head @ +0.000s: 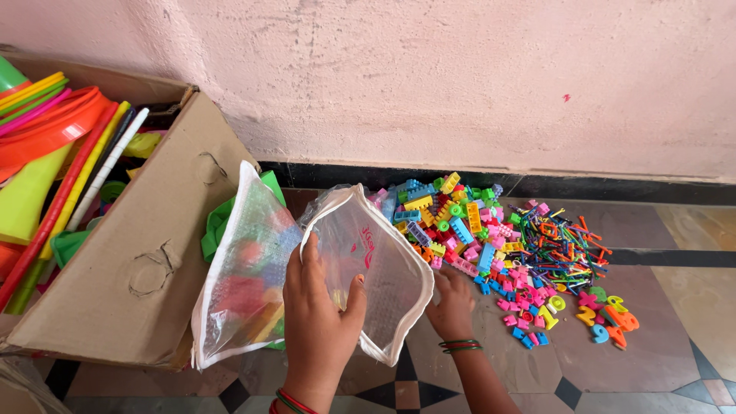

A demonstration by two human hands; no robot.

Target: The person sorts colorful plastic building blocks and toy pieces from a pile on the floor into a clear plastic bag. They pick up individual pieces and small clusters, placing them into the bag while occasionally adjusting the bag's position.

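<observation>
Low at centre, left hand (318, 310) grasping the near rim of a clear zip pouch (368, 268): thumb pressed against the outer face of the plastic, fingers curled over the edge and up along the inside, holding the mouth wide. Pouch rising above and to both sides of that hand, one white-edged flap leaning away to its left against the cardboard box (146, 268), the other flap hanging to its right. Blurred red, blue and yellow shapes seen through the left flap, too vague to name. Just right of the pouch, right hand (452, 303) lowered to the tiled floor (675, 307), palm down, fingers bent and reaching into the near edge of the pile of plastic building blocks (452, 222); whether closed around any piece, cannot tell, fingertips hidden among the blocks. Green and red bangles (460, 346) on that wrist, similar bands on the left wrist too. Beyond and to the right of the right hand, pile spreading along the base of the pink wall (460, 77), thin coloured sticks (563, 245) farther right, plastic number shapes (609, 318) at the pile's near right end. Far left of the left hand, box tipped open, holding orange and yellow hoops (46, 123) and long coloured rods (84, 176).
</observation>
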